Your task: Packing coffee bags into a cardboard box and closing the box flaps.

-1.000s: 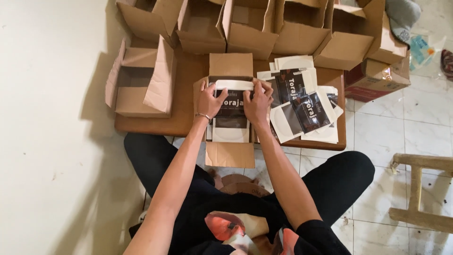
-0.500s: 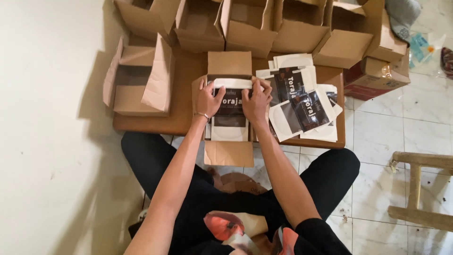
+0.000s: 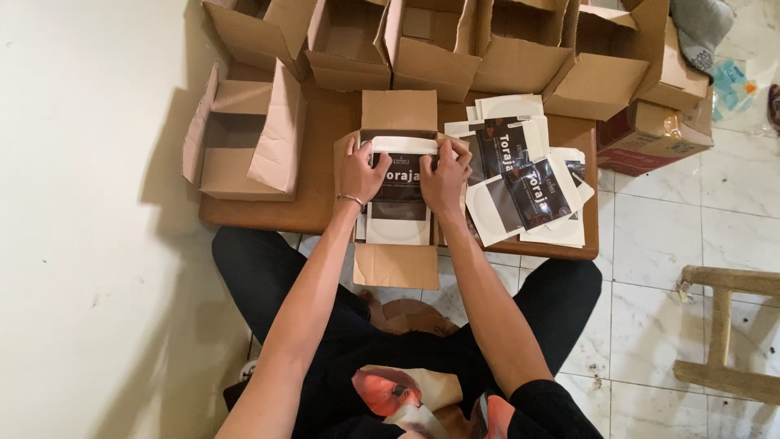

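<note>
While the person sits on the floor with legs spread, both hands rest inside an open cardboard box (image 3: 397,264) that lies on a low wooden board (image 3: 317,207). The left hand (image 3: 361,172) is curled, its fingertips pinching the left end of the white top edge of a flat pouch (image 3: 397,213), and a thin bracelet circles its wrist. The right hand (image 3: 444,177) is curled the same way, gripping the right end of that white edge. The pouch sits between the 2 hands, lying flat in the box, its dark printed face up and its white lower part showing below the palms.

Beyond the fingertips, 1 box flap (image 3: 398,110) stands open, and another flap hangs off the board's near edge below the wrists. Just beside the right hand, a loose pile of pouches (image 3: 524,191) of the same kind, dark and white, is fanned out on the board, touching the box wall. Off to the left of the left hand, a second open box (image 3: 244,138) lies on its side, well apart from the fingers. Farther out past both hands, a row of empty boxes (image 3: 455,45) lines the board's far edge. To the right of the right arm, a tiled floor (image 3: 674,236) shows, with a rough wooden frame (image 3: 723,325) on it.
</note>
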